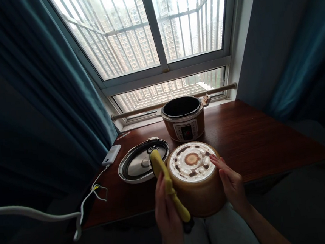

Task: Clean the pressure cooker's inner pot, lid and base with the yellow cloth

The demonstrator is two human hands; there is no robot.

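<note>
An upside-down inner pot (pixel 199 194) with brown-gold sides is at the table's front edge, above my lap. Its pale base (pixel 183 164) is tilted up and carries dark brown stains. My right hand (pixel 230 178) steadies the pot from the right, thumb and fingers against its side and base rim. Closed around a yellow-handled brush (pixel 167 182), my left hand (pixel 166 209) is at the pot's left side. The brush has a black edge and a black end; whether it touches the pot I cannot tell.
Behind the pot stands an electric pressure cooker (pixel 183 122) without its lid. The lid (pixel 143 159) lies inner side up on the wooden table (pixel 246 137). A white power bank (pixel 112 155) with a cable (pixel 86 199) is at the left. Curtains flank the barred window.
</note>
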